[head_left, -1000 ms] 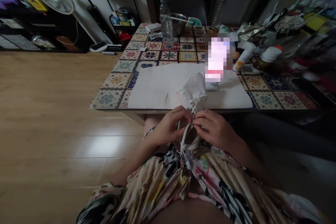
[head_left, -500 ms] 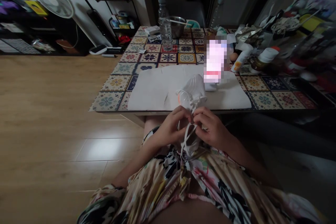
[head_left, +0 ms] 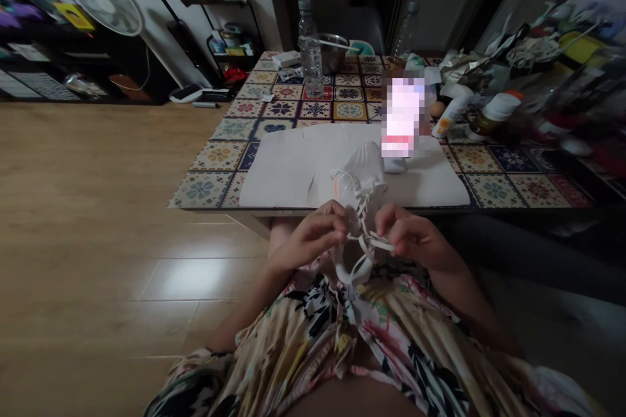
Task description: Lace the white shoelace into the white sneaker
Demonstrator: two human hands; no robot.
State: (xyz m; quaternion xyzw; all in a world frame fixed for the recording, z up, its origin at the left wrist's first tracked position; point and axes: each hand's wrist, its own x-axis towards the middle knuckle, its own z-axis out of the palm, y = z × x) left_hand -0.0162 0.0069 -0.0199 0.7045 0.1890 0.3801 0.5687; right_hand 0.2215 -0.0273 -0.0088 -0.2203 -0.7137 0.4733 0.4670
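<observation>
A white sneaker (head_left: 362, 166) rests between my lap and the table's front edge, its toe pointing away from me. White shoelaces (head_left: 362, 212) cross over its tongue, and a loop hangs down over the heel opening. My left hand (head_left: 323, 232) pinches a lace on the left side of the shoe. On the right, my right hand (head_left: 415, 236) has thumb and fingers closed on a white lace stretched out sideways. The laces meet in the middle, above the shoe's opening; whether they are knotted there I cannot tell.
A white sheet (head_left: 283, 163) covers the front of the patterned table (head_left: 210, 156). A blurred-out phone-like screen (head_left: 403, 114) stands behind the shoe. Farther back are a plastic bottle (head_left: 311, 58) and a metal bowl (head_left: 334, 55). Bottles and clutter, including a white tube (head_left: 452, 111), crowd the right side.
My hands were close together over the laces; now they have moved apart, the right one outward to the right, drawing the lace out. More of the shoe's lacing shows.
</observation>
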